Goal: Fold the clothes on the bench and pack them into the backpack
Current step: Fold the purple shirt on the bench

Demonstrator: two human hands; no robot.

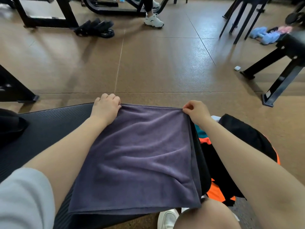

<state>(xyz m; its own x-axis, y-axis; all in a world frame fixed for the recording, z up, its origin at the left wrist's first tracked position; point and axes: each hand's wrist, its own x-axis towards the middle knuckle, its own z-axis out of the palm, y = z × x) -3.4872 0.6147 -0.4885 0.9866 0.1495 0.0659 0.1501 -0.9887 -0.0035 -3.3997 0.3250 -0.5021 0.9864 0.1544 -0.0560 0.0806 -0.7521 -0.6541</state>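
A soft, napped purple cloth [140,156], like fleece or microfibre, lies spread in a rough square on the tabletop [54,128], a black padded surface with fine ribbed lines. The cloth looks doubled, with 2 layers showing along its near and right edges, and shallow wrinkles run across its middle. The left hand [105,107] pinches the far left corner with curled fingers; the right hand [197,110] pinches the far right corner between thumb and fingertips, so the far hem is pulled straight between both hands.

Just to the right of the cloth lies the backpack [247,134], black fabric with bright orange panels and a patch of teal showing near the right wrist. No readable brand or writing shows on any of these.

A dark rounded object [9,126] sits at the left end of the tabletop. A grey sleeve [24,199] covers the left upper arm, and a bare knee [208,215] and a white shoe [167,218] show at the bottom.

The floor [148,63] is brown, speckled and slightly glossy, laid in large tiles with thin seams. Black metal frames [279,66] stand around it, with black straps [95,28], blue dumbbells [264,36], a small white case [237,68] and another person's white trainer [154,20].
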